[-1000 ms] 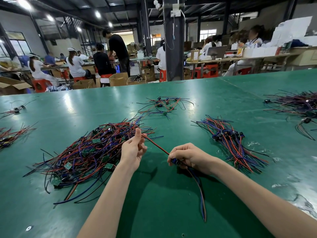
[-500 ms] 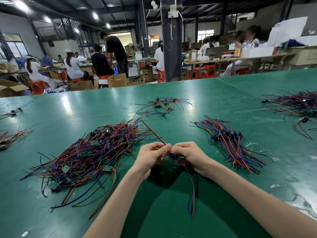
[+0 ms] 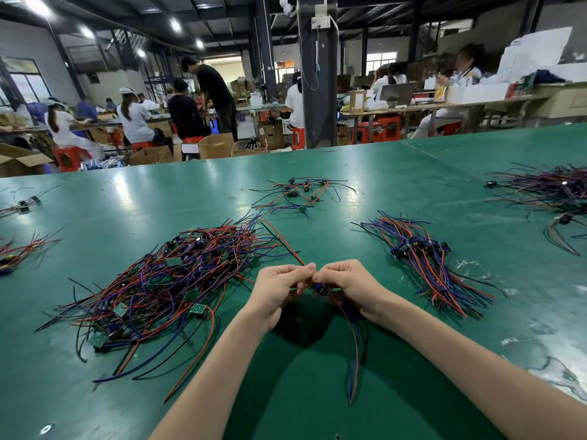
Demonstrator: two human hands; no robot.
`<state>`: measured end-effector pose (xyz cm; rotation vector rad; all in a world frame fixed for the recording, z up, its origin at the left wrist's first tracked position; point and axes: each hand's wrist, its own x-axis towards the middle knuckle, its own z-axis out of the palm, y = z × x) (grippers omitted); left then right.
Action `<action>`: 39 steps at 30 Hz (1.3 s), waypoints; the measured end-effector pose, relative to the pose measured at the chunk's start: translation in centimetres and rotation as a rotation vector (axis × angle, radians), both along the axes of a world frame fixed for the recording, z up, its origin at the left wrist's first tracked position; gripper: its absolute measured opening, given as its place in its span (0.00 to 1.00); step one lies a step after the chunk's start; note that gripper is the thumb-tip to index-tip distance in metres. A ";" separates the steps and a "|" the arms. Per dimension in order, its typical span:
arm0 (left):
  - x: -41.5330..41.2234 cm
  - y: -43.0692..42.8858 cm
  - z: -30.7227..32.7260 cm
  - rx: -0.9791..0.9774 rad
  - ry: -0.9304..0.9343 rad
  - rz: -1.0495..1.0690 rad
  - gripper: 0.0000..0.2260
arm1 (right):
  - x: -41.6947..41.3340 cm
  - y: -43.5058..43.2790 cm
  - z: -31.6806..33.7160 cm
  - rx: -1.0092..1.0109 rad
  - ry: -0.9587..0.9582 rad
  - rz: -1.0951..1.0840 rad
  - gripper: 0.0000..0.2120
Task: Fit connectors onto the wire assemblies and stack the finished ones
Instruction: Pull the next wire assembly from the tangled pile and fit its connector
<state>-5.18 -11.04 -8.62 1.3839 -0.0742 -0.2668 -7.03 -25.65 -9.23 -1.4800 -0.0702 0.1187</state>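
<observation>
Left hand (image 3: 279,290) has closed in from where it was a second ago, when it sat apart with the thumb raised and the red wire (image 3: 286,246) stretched between the hands. It is now up against the right hand (image 3: 349,287), much as half a second back. Hands are together, fingertips touching, over the green table (image 3: 317,401), both forearms reaching in from the near edge. Left fingers are curled and pinch the red wire close to its end. The rest of that wire runs up and away over the table toward the loose pile. Right fingers are curled round a small blue connector (image 3: 321,290), thumb side toward the left hand. Whether the wire tip is inside the connector, cannot tell. The assembly's blue and red leads (image 3: 353,344) hang from the right hand toward the camera, ends on the table. A big tangled pile of red, blue and black wires with small green boards (image 3: 158,281) lies left of the hands. A neater stack of assemblies with blue connectors (image 3: 425,262) lies right of the hands. A small cluster (image 3: 301,192) sits farther back, and another pile (image 3: 552,188) lies at the right edge.
</observation>
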 end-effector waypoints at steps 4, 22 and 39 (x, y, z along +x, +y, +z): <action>0.3 0.2 0.2 -0.067 0.071 -0.033 0.10 | -0.3 0.2 0.6 0.014 -0.002 0.028 0.06; 0.5 -0.2 0.0 -0.190 0.188 -0.030 0.07 | -1.0 0.2 1.7 -0.159 -0.104 0.004 0.09; 0.7 0.5 0.5 -0.109 0.104 0.186 0.12 | -0.8 0.2 1.4 -0.177 -0.087 0.028 0.07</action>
